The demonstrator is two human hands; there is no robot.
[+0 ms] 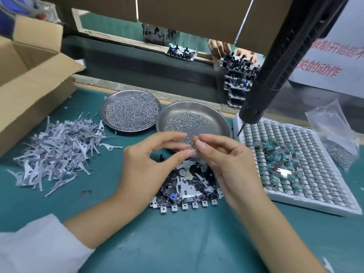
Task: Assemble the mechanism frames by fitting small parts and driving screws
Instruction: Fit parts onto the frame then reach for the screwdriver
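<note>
Right over the mechanism frame point(187, 184) is where both hands are working, so the frame sits directly below and a touch toward the person from the fingertips, flat on the green mat point(177, 243) with its row of square tabs along the near edge and its long side running left to right. The left hand point(155, 160) and right hand point(222, 160) meet fingertip to fingertip above the near rim of the closer screw dish point(216, 119), and they look to be pinching something tiny between them, a screw or small part, though honestly it's too small to say which hand really has it. Neither hand touches the frame. I'd guess the next bit is a short drop straight down, and the right hand seems slightly better placed since it's over the frame's right half. Hanging just up and right is the black electric screwdriver point(275, 75), tip over the white tray point(295, 201). Lever stampings point(57, 148) are piled off to the left, well apart.
</note>
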